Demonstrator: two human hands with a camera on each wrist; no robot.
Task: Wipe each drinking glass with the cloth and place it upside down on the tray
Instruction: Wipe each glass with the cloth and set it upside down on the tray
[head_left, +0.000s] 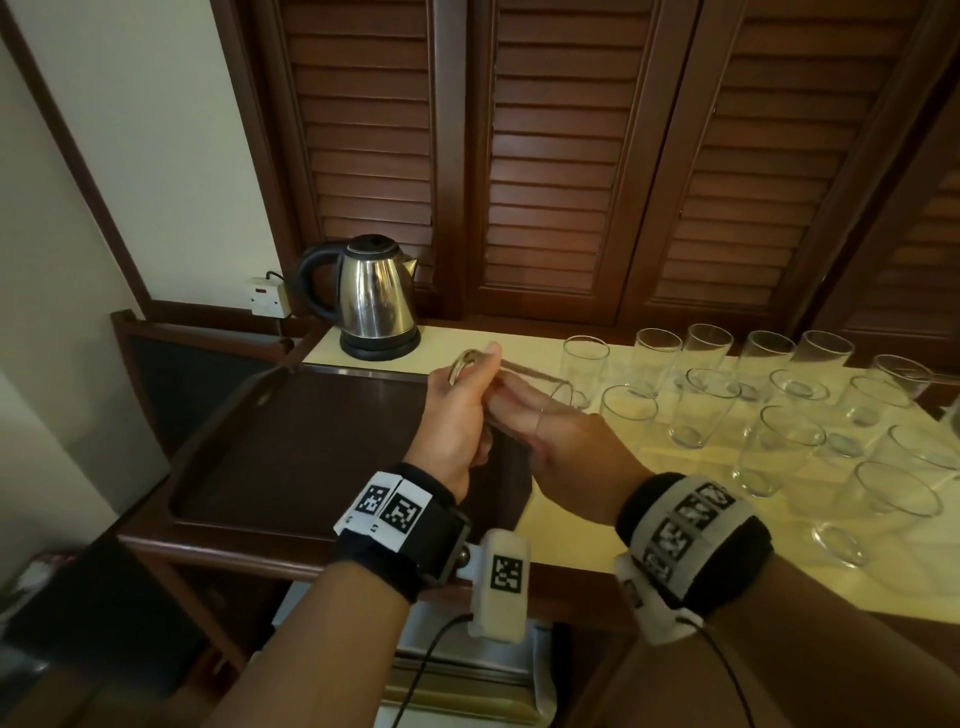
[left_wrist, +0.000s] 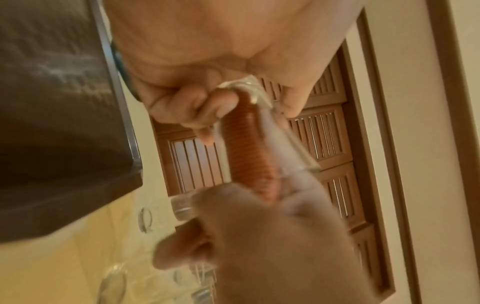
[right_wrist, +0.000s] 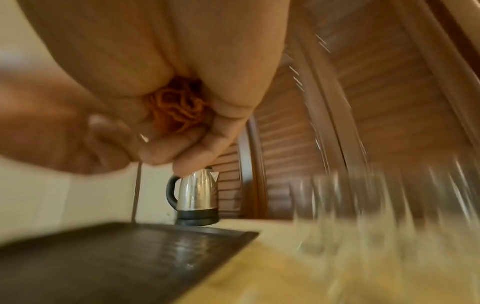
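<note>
A clear drinking glass (head_left: 524, 375) lies on its side in the air above the right edge of the dark brown tray (head_left: 291, 447). My left hand (head_left: 460, 400) grips its thick base, with the mouth pointing right. My right hand (head_left: 524, 415) reaches into the mouth with an orange cloth. In the left wrist view the cloth (left_wrist: 250, 144) fills the inside of the glass (left_wrist: 288, 144), between the left hand (left_wrist: 197, 109) and the blurred right hand (left_wrist: 259, 236). In the right wrist view the cloth (right_wrist: 176, 105) is bunched in my right hand's fingers (right_wrist: 182, 142). Nothing stands on the tray (right_wrist: 124, 259).
Several upright glasses (head_left: 779, 415) crowd the yellow counter (head_left: 675, 519) to the right of the tray. A steel kettle (head_left: 376, 296) stands behind the tray at the back left. Louvred wooden doors (head_left: 571, 156) close off the back.
</note>
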